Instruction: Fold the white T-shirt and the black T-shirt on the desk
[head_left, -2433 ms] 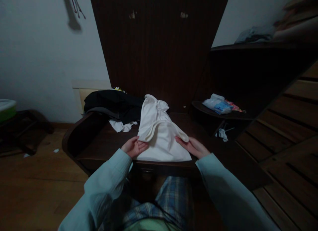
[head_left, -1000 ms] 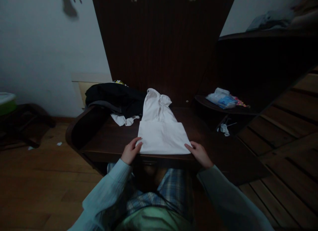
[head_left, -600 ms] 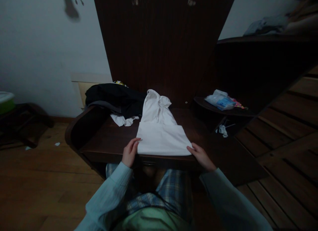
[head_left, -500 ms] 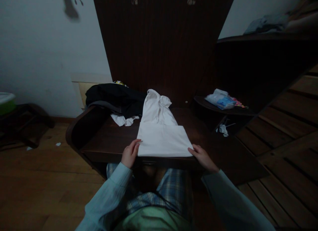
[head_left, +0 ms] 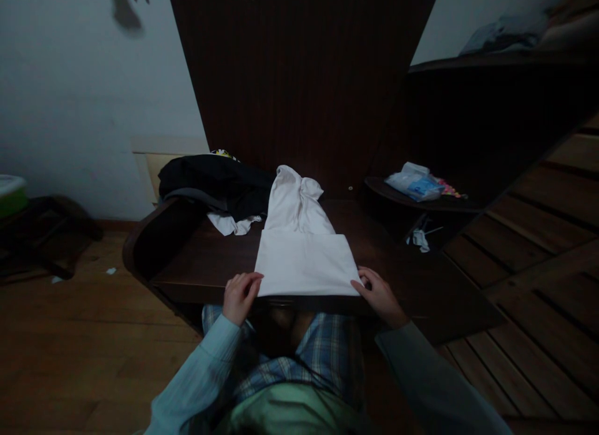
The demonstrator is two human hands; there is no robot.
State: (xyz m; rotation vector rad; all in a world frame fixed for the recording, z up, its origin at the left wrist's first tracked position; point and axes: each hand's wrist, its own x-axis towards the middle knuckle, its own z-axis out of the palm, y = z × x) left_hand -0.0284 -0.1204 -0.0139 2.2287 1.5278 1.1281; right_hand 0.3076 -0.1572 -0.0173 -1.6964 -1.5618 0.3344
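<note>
A white garment lies on the dark wooden desk, its near part folded over into a flat, straight-edged panel. Its far part is narrower and bunched, with wrinkles towards the back. My left hand is closed at the near left corner, thumb and fingers pinching the fabric edge. At the near right corner, my right hand grips the cloth with the thumb on top and the fingers curled at the side.
Black clothing is heaped at the desk's back left, with a white cloth under it. A plastic packet sits on the right corner shelf. A dark stool stands on the floor at left; wooden slats rise at right.
My left hand has shifted slightly left and down along the garment's edge. My right hand's fingers have curled in more at the right corner. The garment lies almost unchanged.
</note>
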